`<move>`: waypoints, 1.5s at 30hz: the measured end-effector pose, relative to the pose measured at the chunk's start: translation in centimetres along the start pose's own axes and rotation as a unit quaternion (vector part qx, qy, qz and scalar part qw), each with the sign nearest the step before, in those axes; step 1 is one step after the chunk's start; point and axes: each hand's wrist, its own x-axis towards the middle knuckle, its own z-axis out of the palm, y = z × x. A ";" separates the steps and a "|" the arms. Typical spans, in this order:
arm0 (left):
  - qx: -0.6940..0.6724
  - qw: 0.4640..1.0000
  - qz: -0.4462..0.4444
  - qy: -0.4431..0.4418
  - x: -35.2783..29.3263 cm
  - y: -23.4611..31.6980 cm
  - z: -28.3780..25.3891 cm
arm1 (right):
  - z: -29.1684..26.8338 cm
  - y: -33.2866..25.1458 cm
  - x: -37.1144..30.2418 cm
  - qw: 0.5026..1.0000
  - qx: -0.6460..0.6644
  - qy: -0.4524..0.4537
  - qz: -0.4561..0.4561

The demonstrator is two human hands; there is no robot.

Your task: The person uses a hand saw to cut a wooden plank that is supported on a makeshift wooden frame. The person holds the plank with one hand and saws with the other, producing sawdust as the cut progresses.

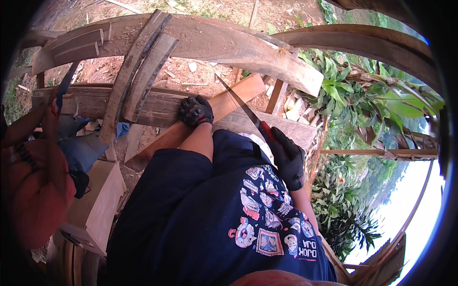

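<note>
Green plants (343, 93) spread to the right of the reddish-brown board (168, 138). A thick, pale wooden beam (214, 43) runs beyond the board, and a weathered lower beam (162, 105) passes under it, the board lying slantwise across. To the board's left sits a co-worker (36, 186) in an orange-red top, with a light wooden box (102, 205) between that person and the board's near end. Two rough slats (131, 76) lean across both beams, left of the board. Pale offcuts (295, 107) are heaped just right of its far end. A saw (248, 112) with a red handle crosses the board's far part; whether its teeth touch the wood, I cannot tell. The gloved right hand (291, 159), right of the board, is wrapped around that handle. The gloved left hand (194, 112) rests on the board's middle, fingers bent and held together over it.
</note>
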 end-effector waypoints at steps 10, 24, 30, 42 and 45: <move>-0.017 1.000 -0.003 0.015 -0.9 -0.7 -0.5 | -1.7 -2.2 -0.3 0.997 -0.043 -0.031 -0.049; -0.008 1.000 0.005 0.018 0.2 0.1 0.8 | 0.4 -3.9 10.0 0.997 -0.012 -0.079 0.000; -0.032 0.999 0.025 0.028 0.2 -0.1 0.2 | 4.4 -1.4 12.4 0.998 0.025 -0.062 -0.006; -0.039 0.998 0.030 0.040 0.3 0.3 0.2 | 13.6 5.8 15.5 0.998 0.018 -0.046 -0.043; -0.039 0.997 0.030 0.060 0.3 -0.1 1.0 | 16.3 6.3 13.5 0.998 -0.010 -0.045 -0.050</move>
